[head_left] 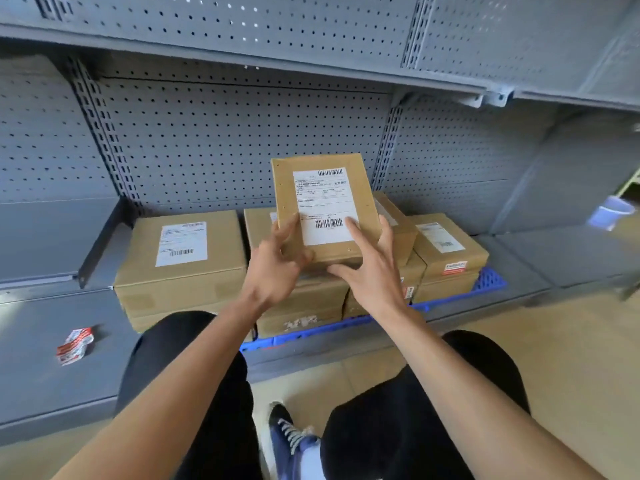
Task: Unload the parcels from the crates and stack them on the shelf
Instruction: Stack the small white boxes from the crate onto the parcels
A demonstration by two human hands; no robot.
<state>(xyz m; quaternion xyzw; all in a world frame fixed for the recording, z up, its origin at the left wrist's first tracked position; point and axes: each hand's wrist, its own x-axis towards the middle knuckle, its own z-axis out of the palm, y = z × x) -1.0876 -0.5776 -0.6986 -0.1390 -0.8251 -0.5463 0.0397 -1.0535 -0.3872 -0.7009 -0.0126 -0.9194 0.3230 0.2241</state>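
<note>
Nearest the camera, the left hand (277, 261) is gripping the near left corner of a flat parcel (323, 206), thumb curled over its label. The right hand (372, 268) is bracing the near right corner with fingers spread and straight. The parcel is tilting above the other parcels (180, 258) sitting in a blue crate (488, 280), in front of the grey shelf (242, 133). With only one end supported, it is likely to slip and knock the boxes below.
</note>
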